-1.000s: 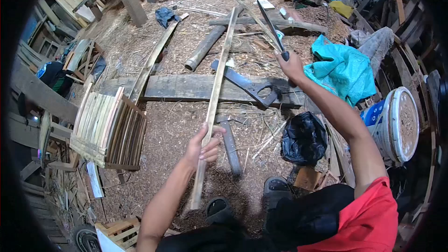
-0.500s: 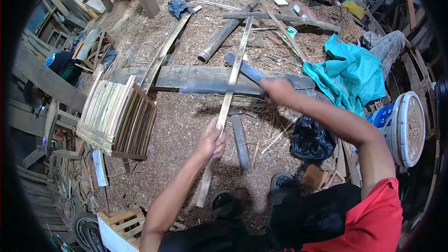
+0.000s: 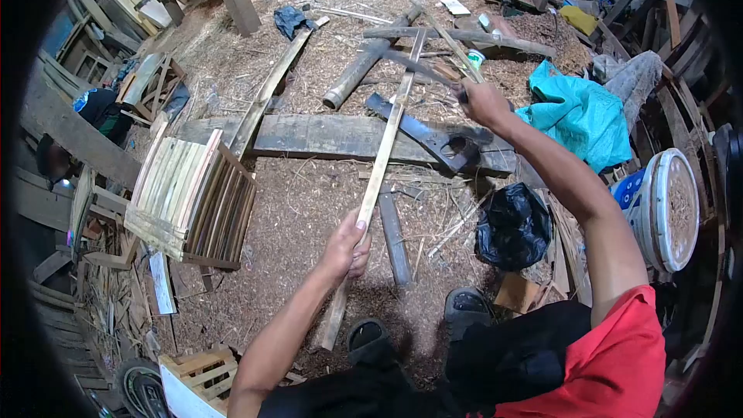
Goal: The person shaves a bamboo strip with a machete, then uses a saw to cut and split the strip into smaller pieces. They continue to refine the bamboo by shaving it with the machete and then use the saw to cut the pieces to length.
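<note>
My left hand [image 3: 346,248] is closed round a long, narrow wooden strip [image 3: 381,161], which slants up and away from my feet. The strip's far part passes over a dark wooden beam [image 3: 309,136] lying across the floor. In my right hand [image 3: 485,104] is the handle of a machete, held above the beam on the right. Its dark blade [image 3: 422,68] points left and overlaps the far part of the strip in this view. A handsaw [image 3: 418,130] rests on the beam below my right hand, its dark handle to the right.
To the left stands a bundle of wooden slats [image 3: 193,197]. On the right are a teal tarp [image 3: 580,116], a black plastic bag [image 3: 513,226] and a white bucket [image 3: 669,209]. A round post [image 3: 360,73] lies beyond the beam. Wood shavings cover the floor.
My right hand has lifted the machete up and away from me, from low over the beam. The left hand still grips the strip in nearly the same place.
</note>
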`<state>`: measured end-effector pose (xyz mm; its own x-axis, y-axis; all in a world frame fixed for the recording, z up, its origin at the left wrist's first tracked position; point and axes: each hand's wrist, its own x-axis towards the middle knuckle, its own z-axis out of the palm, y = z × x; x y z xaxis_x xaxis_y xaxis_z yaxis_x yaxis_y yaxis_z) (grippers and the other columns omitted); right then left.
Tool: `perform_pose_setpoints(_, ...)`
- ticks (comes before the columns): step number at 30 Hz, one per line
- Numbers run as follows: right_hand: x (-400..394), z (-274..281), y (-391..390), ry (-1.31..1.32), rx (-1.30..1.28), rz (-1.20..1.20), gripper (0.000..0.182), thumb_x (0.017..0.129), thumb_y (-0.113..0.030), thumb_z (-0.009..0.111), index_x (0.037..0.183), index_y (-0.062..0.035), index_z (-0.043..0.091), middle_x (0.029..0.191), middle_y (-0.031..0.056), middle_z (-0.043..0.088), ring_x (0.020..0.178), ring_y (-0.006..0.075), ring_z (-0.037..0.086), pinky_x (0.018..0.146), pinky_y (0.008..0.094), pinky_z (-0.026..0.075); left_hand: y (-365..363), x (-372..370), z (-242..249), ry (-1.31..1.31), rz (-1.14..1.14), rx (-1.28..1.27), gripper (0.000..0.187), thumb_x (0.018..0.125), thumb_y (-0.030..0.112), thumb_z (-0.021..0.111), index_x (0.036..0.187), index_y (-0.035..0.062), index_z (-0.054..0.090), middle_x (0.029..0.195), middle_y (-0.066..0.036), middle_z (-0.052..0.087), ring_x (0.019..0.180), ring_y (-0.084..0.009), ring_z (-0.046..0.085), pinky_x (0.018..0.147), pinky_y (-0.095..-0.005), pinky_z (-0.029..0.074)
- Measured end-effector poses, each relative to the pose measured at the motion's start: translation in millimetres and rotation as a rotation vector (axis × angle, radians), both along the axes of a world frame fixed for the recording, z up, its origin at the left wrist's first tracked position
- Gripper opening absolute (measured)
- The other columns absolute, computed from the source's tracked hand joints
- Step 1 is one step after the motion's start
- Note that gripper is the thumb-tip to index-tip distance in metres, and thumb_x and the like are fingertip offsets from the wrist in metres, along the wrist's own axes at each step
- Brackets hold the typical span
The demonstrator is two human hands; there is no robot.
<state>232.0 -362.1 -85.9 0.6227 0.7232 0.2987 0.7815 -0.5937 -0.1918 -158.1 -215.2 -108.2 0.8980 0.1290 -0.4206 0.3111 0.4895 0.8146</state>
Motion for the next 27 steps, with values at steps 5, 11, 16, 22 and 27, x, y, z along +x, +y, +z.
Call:
perform_pose_setpoints(5,-7,-11,5,-0.11,-0.11,0.154,0.036,0.08,-0.016,0.064,0.114,-0.0094,0.056,0.077,0.0209,0.066,0.077,0.0421,0.066,0.068,0.0528,0.052,3,10,-15,-0.091,-0.01,-0.04,0.034,0.105,0.031,0.039,0.136,0.0181,0.037,0.058,0.003,0.034,0.035,-0.0076,0.028,0.031,-0.023,0.026)
perform_pose_setpoints(11,20,19,-7,-0.082,0.084,0.171,0.019,0.082,-0.018,0.064,0.096,-0.0069,0.058,0.077,0.0234,0.064,0.076,0.0421,0.065,0.066,0.0543,0.051,-2,-4,-25,-0.051,0.004,0.081,0.031,0.104,0.036,0.043,0.123,0.0118,0.045,0.054,0.003,0.036,0.036,-0.0068,0.03,0.032,-0.0242,0.025)
perform_pose_setpoints(16,36,11,4,-0.005,0.084,-0.152,0.024,0.083,-0.027,0.068,0.093,-0.0053,0.066,0.073,0.0213,0.066,0.07,0.0384,0.066,0.065,0.0486,0.052,4,11,-29,-0.024,0.039,0.075,0.027,0.105,0.036,0.04,0.12,0.014,0.045,0.058,0.002,0.038,0.037,-0.0066,0.03,0.031,-0.0238,0.028)
perform_pose_setpoints(22,-27,20,50,0.561,0.519,0.004,0.047,0.085,-0.049,0.071,0.08,-0.0027,0.071,0.061,0.0059,0.062,0.055,0.0154,0.057,0.054,0.0333,0.045,1,41,-24,-0.052,0.018,0.168,0.023,0.104,0.037,0.042,0.114,0.016,0.044,0.059,0.001,0.037,0.037,-0.0082,0.033,0.032,-0.0237,0.031)
perform_pose_setpoints(27,-60,22,82,0.798,0.707,-0.018,0.039,0.083,-0.038,0.075,0.07,-0.0028,0.066,0.057,0.001,0.058,0.051,0.0106,0.052,0.049,0.0308,0.04,6,48,-35,-0.138,-0.004,0.232,0.028,0.104,0.037,0.04,0.11,0.0101,0.047,0.06,-0.001,0.045,0.04,-0.011,0.042,0.036,-0.0253,0.036)
